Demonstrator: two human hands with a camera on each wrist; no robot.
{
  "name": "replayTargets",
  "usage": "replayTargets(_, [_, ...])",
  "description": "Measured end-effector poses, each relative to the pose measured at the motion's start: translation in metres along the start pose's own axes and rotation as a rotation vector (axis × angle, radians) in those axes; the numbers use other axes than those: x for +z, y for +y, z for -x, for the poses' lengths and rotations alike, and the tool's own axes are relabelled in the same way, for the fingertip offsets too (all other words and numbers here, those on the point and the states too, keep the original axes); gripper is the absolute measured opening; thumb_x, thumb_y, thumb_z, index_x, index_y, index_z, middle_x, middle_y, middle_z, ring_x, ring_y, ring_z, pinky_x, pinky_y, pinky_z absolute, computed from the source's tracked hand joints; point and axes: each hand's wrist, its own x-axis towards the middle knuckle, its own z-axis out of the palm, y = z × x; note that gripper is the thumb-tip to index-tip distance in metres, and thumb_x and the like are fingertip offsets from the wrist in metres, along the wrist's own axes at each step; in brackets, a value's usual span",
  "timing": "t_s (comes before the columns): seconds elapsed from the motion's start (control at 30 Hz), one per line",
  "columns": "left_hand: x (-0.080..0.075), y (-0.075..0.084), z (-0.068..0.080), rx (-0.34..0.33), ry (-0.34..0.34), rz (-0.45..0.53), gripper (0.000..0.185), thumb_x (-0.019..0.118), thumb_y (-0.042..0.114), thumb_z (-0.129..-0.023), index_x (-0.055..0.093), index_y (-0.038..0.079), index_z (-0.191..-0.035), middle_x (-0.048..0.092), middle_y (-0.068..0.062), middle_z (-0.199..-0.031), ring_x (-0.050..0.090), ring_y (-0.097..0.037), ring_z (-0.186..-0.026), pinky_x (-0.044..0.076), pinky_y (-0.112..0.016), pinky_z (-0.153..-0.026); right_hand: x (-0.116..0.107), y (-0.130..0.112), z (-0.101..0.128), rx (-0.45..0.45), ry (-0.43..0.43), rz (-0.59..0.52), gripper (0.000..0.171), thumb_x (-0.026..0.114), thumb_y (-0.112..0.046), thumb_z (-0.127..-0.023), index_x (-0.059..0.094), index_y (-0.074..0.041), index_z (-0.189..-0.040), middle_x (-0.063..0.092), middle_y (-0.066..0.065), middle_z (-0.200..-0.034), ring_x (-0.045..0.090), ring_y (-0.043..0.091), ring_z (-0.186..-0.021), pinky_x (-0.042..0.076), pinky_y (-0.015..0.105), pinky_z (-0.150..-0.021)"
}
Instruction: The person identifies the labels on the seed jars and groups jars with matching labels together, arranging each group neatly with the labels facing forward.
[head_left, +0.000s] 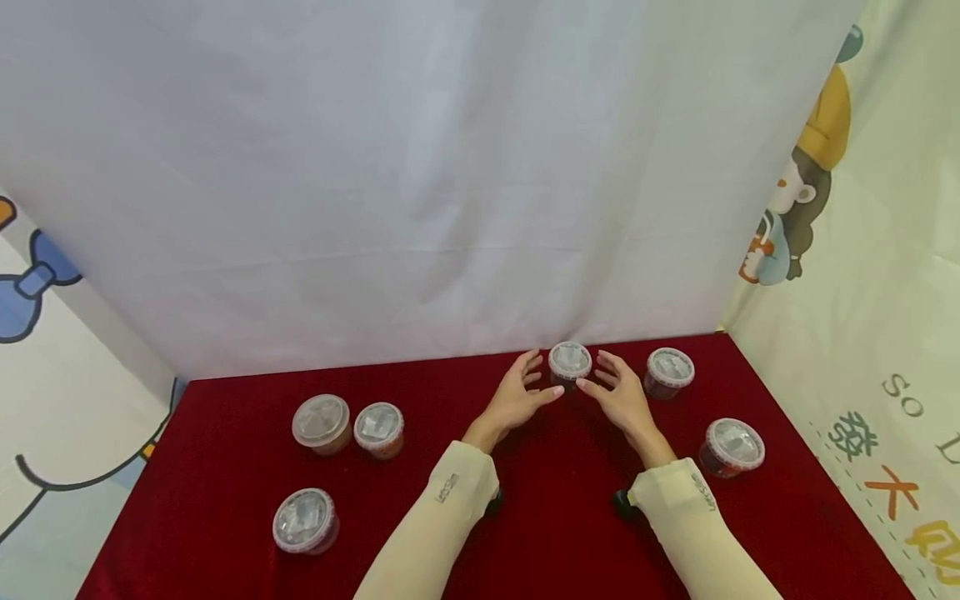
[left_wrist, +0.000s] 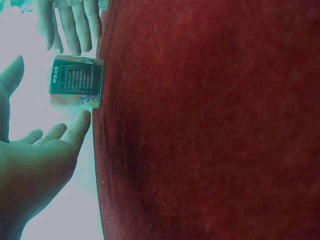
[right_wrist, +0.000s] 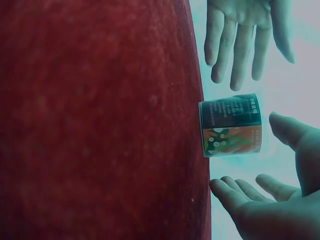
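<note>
A small round tub with a clear lid and pale rim stands at the table's back edge. In the right wrist view the tub shows a printed wrap, dark with white lettering beside an orange and green picture. My left hand is on its left side, fingers spread and slightly bent. Opposite it, my right hand mirrors that pose, thumb toward the tub's front. Gaps show between the tub and the right hand. From the left wrist, the left hand's fingertip comes right near the tub's side.
Two similar lidded tubs, one at back right and one nearer, stand right of my hands. Left are three more: a wide one, a smaller neighbour and a front one. A white curtain hangs behind the red cloth.
</note>
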Motion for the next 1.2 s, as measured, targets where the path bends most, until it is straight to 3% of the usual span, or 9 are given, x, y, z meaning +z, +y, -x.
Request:
replayTargets(0.47, [-0.002, -0.003, -0.011, 0.002, -0.033, -0.114, 0.072, 0.067, 0.008, -0.104, 0.029, -0.003, -0.164, 0.041, -0.023, -0.164, 0.046, -0.044, -0.146, 0.046, -0.053, -0.116, 0.005, 0.003, -0.008, -0.012, -0.033, 0.02, 0.072, 0.067, -0.011, -0.105, 0.028, 0.005, -0.163, 0.034, 0.03, -0.165, 0.04, 0.046, -0.15, 0.04, 0.059, -0.118])
replayTargets(0.9, [-0.002, -0.001, -0.021, 0.041, -0.086, -0.112, 0.065, 0.064, 0.007, -0.106, 0.033, -0.001, -0.163, 0.048, -0.022, -0.159, 0.051, -0.039, -0.144, 0.047, -0.049, -0.115, 0.01, 0.003, -0.012, -0.081, -0.057, 0.04, 0.061, 0.064, -0.007, -0.106, 0.036, 0.005, -0.16, 0.045, 0.033, -0.157, 0.046, 0.048, -0.145, 0.045, 0.058, -0.115])
replayTargets(1.2, [0.0, 0.0, -0.019, 0.071, -0.038, -0.129, 0.058, 0.065, 0.005, -0.105, 0.042, -0.003, -0.158, 0.056, -0.023, -0.152, 0.059, -0.037, -0.136, 0.053, -0.046, -0.109, 0.006, 0.004, -0.01, -0.078, -0.072, 0.03, 0.061, 0.062, -0.008, -0.107, 0.035, 0.003, -0.161, 0.044, 0.031, -0.159, 0.045, 0.046, -0.147, 0.044, 0.057, -0.116])
